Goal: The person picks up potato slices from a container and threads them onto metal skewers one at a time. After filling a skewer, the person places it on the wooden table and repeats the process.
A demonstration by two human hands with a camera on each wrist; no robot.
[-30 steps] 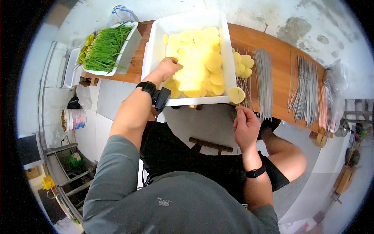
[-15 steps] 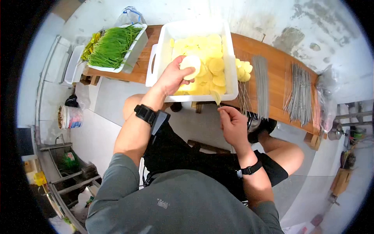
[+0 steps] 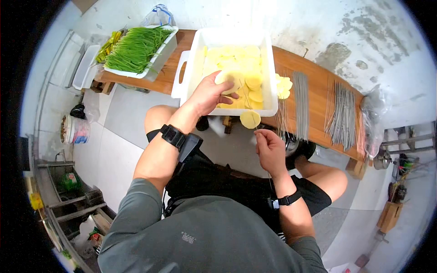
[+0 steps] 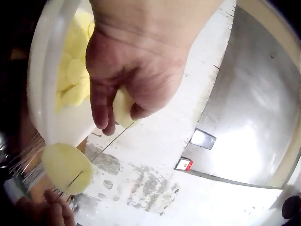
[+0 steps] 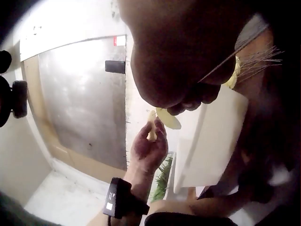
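My left hand (image 3: 210, 94) pinches a round pale yellow slice (image 3: 230, 81) above the near part of the white tub (image 3: 271, 98), which holds many such slices. In the left wrist view the slice (image 4: 123, 107) sits between thumb and fingers, at the tip of a thin metal skewer (image 4: 112, 141). My right hand (image 3: 271, 152) grips that skewer. One slice (image 3: 250, 119) is threaded on it, just above the right fingers and beside the tub's near edge. In the right wrist view the right hand (image 5: 183, 56) hides part of the skewer.
Bundles of grey skewers (image 3: 301, 104) lie on the wooden bench (image 3: 318, 91) to the right, near several skewered slices (image 3: 283, 86). Green stalks (image 3: 136, 50) fill a white container at the left. A plastic bag (image 3: 375, 113) rests at the bench's right end.
My left hand has picked a slice out of the tub and brought it right, to the skewer's tip. My right hand has moved left with the skewer and its threaded slice.
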